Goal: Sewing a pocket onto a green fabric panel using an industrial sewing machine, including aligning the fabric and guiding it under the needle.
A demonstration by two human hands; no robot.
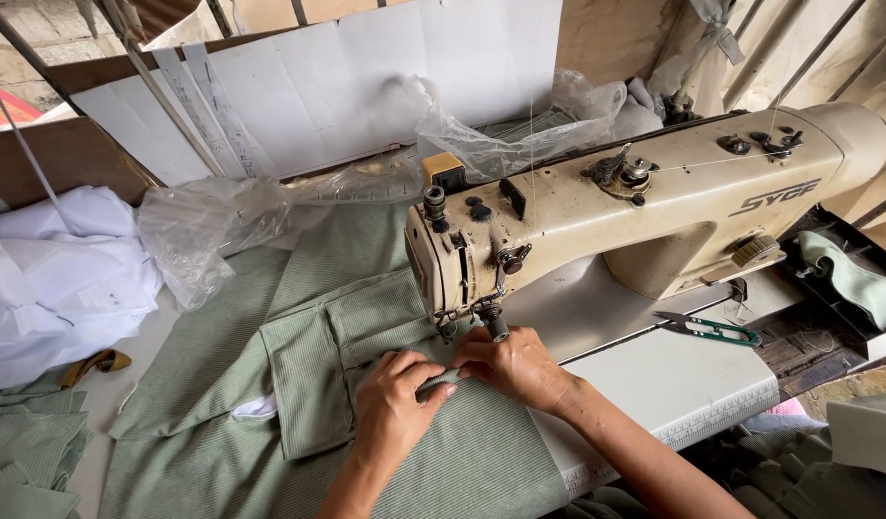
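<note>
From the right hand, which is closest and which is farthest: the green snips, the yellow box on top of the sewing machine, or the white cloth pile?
Judged from the right hand in the head view:
1. Yellow box, just above the hand, on the sewing machine's head end.
2. Green snips, off to the right on the white table. This is only a little farther than the box.
3. White cloth pile, far left, clearly farthest.

A white table stands in soft daylight. Behind it, big white paper sheets lean on a brown board. A clear plastic bag lies crumpled near a pile of white cloth. Thin metal bars cross the top right corner. Brick wall shows at top left.
</note>
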